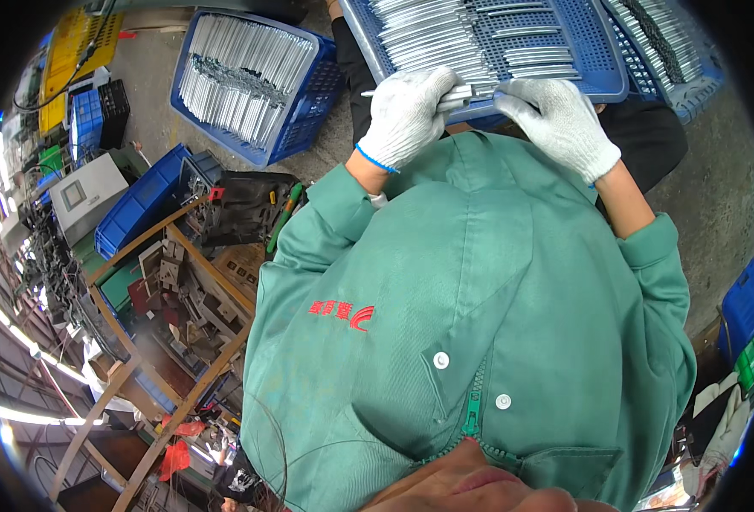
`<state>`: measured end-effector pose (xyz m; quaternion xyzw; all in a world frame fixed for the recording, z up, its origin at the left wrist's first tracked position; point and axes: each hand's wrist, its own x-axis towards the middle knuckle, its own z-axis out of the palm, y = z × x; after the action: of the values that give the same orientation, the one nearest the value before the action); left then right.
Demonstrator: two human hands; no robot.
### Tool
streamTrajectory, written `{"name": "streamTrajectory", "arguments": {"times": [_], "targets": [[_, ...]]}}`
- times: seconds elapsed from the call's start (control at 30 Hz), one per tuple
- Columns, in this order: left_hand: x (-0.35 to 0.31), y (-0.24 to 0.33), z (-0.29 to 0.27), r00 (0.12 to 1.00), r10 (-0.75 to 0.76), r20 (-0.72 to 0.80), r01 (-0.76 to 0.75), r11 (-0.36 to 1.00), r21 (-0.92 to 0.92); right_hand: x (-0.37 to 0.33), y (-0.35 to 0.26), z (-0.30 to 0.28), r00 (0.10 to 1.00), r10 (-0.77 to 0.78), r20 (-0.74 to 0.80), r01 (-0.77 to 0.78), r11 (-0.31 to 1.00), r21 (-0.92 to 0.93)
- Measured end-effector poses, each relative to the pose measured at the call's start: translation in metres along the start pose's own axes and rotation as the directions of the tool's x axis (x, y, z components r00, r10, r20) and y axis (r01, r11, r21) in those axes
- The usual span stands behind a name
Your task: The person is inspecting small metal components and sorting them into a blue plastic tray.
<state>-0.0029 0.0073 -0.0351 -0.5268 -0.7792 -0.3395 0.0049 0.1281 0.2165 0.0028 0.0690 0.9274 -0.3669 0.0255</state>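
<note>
My left hand (407, 115), in a white knit glove with a blue cuff edge, is closed round a few short silvery metal rods (455, 98). Their ends stick out toward my right hand, and one thin end shows on the other side of the fist. My right hand (560, 119), gloved alike, has its thumb and fingertips drawn together close to those rod ends. What it pinches, if anything, is too small to tell. Just beyond both hands lies a blue plastic basket (594, 51) holding rows of similar metal rods (424, 34), densely packed on the left and sparser on the right.
Another blue basket (296, 128) full of metal rods stands on the floor at left. A further rod-filled basket (693, 94) sits at far right. Leftward are a wooden frame (194, 388) with metal parts, a blue bin (142, 200), a grey box (87, 196) and a green-handled tool (285, 215).
</note>
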Motion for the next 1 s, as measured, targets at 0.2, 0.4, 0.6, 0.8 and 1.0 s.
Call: {"name": "streamTrajectory", "arguments": {"times": [0.2,0.4,0.6,0.8,1.0], "targets": [[-0.001,-0.039,0.045,0.980,-0.151,0.131,0.117,0.964,0.237,-0.001,0.017,0.006,0.985,0.068,-0.159,-0.082,0.993,-0.085],[0.001,-0.054,0.064,0.983,-0.137,0.122,0.084,0.927,0.365,-0.008,0.025,0.008,0.985,0.072,-0.159,-0.091,0.989,-0.116],[0.000,-0.046,0.038,0.972,-0.168,0.165,0.139,0.974,0.178,-0.010,0.021,0.006,0.984,0.018,-0.175,-0.040,0.991,-0.125],[-0.005,-0.021,-0.001,0.976,-0.119,0.180,0.138,0.986,-0.096,-0.012,-0.004,-0.006,0.992,-0.026,-0.123,0.009,0.991,-0.137],[-0.013,-0.018,-0.003,0.972,-0.155,0.178,0.195,0.952,-0.235,-0.015,-0.002,0.001,0.984,-0.111,-0.140,0.079,0.973,-0.217]]}}
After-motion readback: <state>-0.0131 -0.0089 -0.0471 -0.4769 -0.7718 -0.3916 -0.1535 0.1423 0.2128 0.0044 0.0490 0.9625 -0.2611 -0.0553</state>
